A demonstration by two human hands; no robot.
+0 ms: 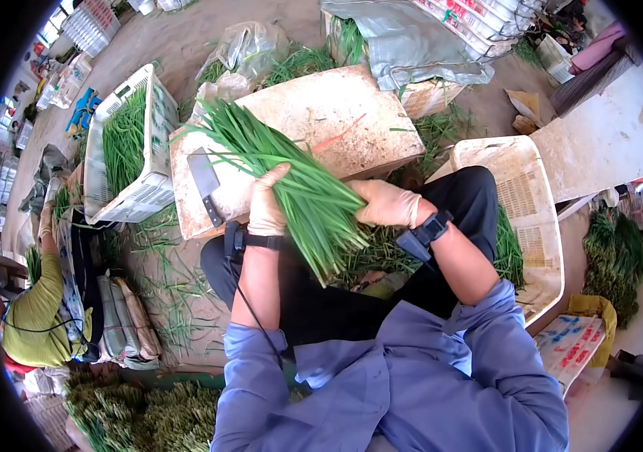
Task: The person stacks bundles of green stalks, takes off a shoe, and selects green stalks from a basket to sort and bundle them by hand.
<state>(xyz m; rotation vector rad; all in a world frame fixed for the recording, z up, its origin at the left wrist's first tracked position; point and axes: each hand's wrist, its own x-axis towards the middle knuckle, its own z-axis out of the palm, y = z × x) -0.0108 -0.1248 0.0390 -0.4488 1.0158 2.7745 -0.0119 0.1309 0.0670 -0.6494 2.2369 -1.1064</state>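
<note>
A thick bunch of long green leaves (pixel 291 173) lies slantwise between my gloved hands, its pale cut ends pointing down toward my lap. My left hand (pixel 267 202) is wrapped round the near side of the bunch, thumb on top. From the right, my right hand (pixel 383 203) grips the lower part of the bunch, its fingers partly hidden behind the leaves. Under the leaf tips stands a worn pale board (pixel 351 102). A cleaver (pixel 204 181) with a dark handle rests on the board's left end, beside the leaves.
Left of the board stands a white crate (pixel 154 143) of green leaves. Another crate (pixel 528 173) is at my right. A person in a yellow-green top (pixel 35 316) sits at far left. Loose leaves litter the floor, and several tied bunches (pixel 148 414) lie at bottom left.
</note>
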